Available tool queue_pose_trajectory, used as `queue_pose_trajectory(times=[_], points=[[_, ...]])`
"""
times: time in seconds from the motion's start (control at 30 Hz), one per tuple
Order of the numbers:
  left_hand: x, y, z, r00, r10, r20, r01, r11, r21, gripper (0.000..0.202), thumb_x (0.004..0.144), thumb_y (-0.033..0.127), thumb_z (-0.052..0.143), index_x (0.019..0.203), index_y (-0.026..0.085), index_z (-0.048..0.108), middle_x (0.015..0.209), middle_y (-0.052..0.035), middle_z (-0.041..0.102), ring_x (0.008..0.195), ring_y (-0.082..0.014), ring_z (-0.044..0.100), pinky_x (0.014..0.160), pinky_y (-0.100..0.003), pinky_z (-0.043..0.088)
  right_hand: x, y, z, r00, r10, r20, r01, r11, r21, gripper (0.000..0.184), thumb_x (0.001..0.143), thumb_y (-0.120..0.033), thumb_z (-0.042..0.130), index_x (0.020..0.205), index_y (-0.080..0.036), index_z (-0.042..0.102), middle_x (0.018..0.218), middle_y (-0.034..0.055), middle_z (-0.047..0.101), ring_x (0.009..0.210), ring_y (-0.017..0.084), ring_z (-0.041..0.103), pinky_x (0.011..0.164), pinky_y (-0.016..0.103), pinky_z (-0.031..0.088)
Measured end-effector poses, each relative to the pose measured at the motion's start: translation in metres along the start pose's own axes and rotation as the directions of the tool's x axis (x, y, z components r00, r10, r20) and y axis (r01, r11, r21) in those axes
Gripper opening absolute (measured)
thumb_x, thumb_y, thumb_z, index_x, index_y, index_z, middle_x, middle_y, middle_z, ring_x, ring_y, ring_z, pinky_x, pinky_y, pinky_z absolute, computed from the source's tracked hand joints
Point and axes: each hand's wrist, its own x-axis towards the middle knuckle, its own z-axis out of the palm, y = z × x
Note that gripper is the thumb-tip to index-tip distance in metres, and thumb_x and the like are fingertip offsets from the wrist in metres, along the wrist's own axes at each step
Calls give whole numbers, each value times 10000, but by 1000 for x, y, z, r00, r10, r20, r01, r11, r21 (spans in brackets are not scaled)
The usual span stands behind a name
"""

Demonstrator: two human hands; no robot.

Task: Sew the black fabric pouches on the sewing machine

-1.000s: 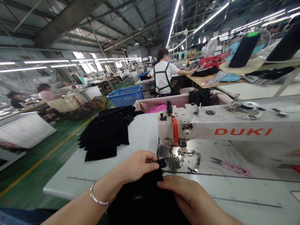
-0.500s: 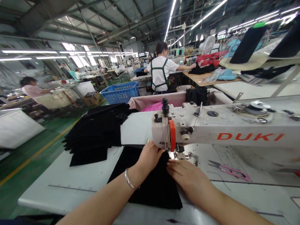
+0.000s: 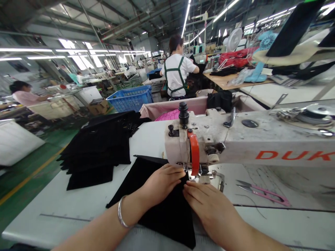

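A black fabric piece lies on the sewing machine table, one edge under the needle area of the white sewing machine. My left hand, with a silver bangle on its wrist, rests flat on the cloth just left of the presser foot, fingers stretched out. On the cloth's right edge lies my right hand, palm down with extended fingers, their tips close to the foot. The needle tip is hidden behind the orange guard and my fingers.
A stack of black fabric pieces sits at the table's left. Pink-handled thread snips lie right of the needle. Beyond the machine are a pink-lined bin, a blue basket and a co-worker in a white shirt.
The cloth has turned slightly, its near edge shifting left and towards me. My left hand has flattened from a more bent pose. The co-worker's outstretched arm has drawn in.
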Motion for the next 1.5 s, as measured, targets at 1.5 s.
queue_pose_trajectory(times=[1.5], points=[[-70, 75, -2, 997, -36, 71, 44, 994, -102, 444, 926, 115, 494, 1367, 173, 491, 1406, -99, 542, 1360, -257, 437, 1166, -487, 325, -7, 12, -37, 956, 244, 164, -256, 965, 55, 91, 915, -211, 592, 837, -199, 637, 905, 53, 610, 892, 238, 557, 820, 402, 475]])
